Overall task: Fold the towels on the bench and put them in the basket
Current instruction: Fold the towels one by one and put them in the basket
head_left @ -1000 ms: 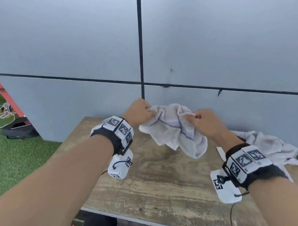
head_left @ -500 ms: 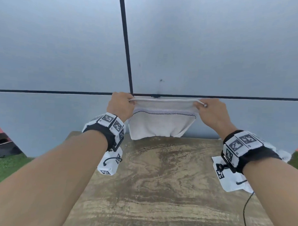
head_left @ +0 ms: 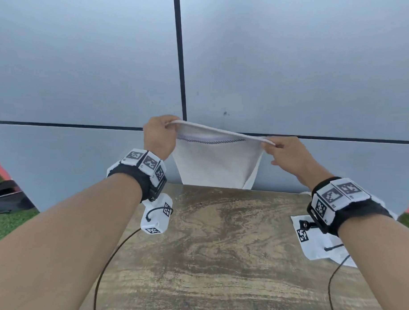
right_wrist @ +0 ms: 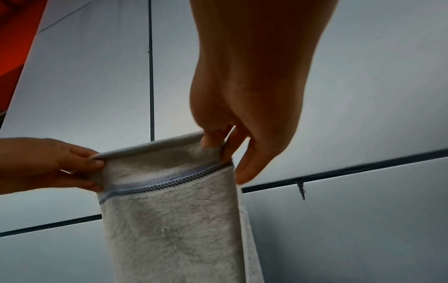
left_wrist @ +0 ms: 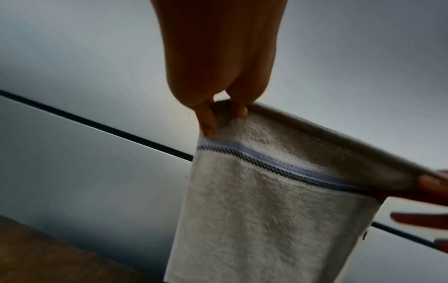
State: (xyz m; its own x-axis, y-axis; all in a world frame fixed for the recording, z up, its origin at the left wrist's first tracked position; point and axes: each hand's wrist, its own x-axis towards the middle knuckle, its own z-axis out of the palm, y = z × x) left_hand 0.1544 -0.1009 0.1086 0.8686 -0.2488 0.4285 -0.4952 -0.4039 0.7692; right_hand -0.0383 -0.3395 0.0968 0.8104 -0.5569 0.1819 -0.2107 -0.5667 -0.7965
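Head view: white terry towel with a dark chequered stripe (head_left: 213, 164) hangs at 12 o'clock, above the far edge of the worn wooden counter (head_left: 230, 248). Left hand (head_left: 159, 137) and right hand (head_left: 289, 155) each have their grip clamped on a top corner, thumb against fingers, hem stretched between them. To fold well: keep hem taut and level, lower the free edge flat onto the counter, match corners. Basket not in view.

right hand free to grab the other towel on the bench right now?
Probably not: the right hand and left hand both pinch the held towel. The other towel lies under the right wrist.
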